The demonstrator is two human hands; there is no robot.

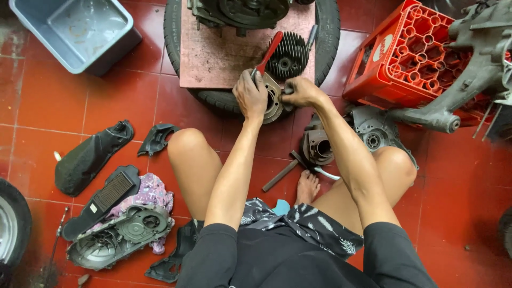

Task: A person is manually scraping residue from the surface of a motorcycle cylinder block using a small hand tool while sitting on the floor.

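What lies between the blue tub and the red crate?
In the head view, a tyre bearing a reddish board with engine parts lies between blue tub and red crate.

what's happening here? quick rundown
A person sits on a red tile floor among stripped engine parts. The left hand steadies a round metal engine part on a tyre's edge and holds a red-handled tool. The right hand presses on the part's other side. A finned cylinder sits just behind; a red crate stands to the right.
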